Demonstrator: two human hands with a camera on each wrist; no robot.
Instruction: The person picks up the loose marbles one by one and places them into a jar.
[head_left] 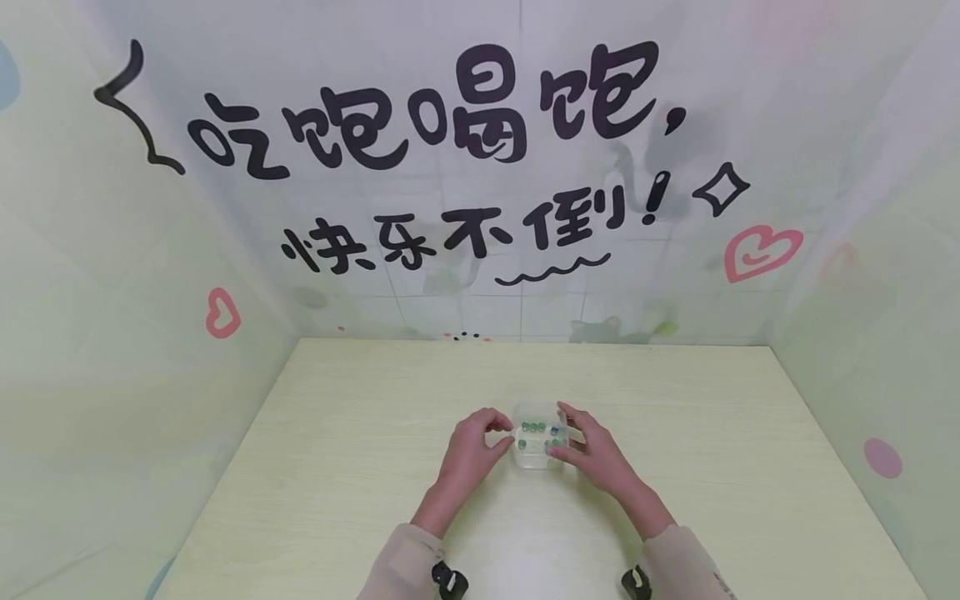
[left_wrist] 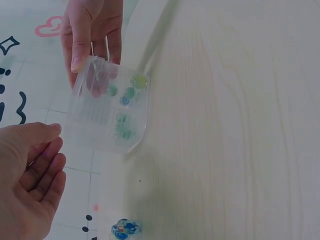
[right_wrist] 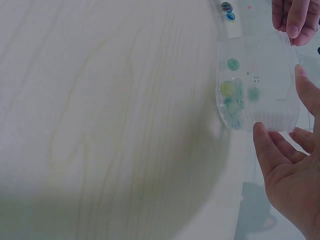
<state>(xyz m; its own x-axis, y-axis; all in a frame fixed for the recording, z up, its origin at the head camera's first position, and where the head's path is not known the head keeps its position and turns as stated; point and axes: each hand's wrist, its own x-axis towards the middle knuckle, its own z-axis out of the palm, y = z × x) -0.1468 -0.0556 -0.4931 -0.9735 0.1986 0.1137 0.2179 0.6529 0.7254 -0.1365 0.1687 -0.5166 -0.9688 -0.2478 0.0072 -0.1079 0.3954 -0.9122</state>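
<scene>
A small clear plastic box (head_left: 534,461) lies between the two hands, with several green marbles (head_left: 533,427), a blue one and a yellowish one (right_wrist: 227,89) in it. My right hand (head_left: 600,454) grips the box's right side, thumb at the front and fingers farther back. Over at the left side is my left hand (head_left: 465,446), its fingers relaxed. A small gap shows between those fingertips and the box in the left wrist view; whether they touch it at any point I cannot tell. Blue-patterned marbles (left_wrist: 125,228) lie outside the box, on the left hand's side.
A pale wood-grain table (head_left: 337,467) carries everything. Behind it hangs a white printed curtain (head_left: 375,50) with black characters, and similar sheets close in both sides. Dark straps (head_left: 450,581) sit at the sleeves.
</scene>
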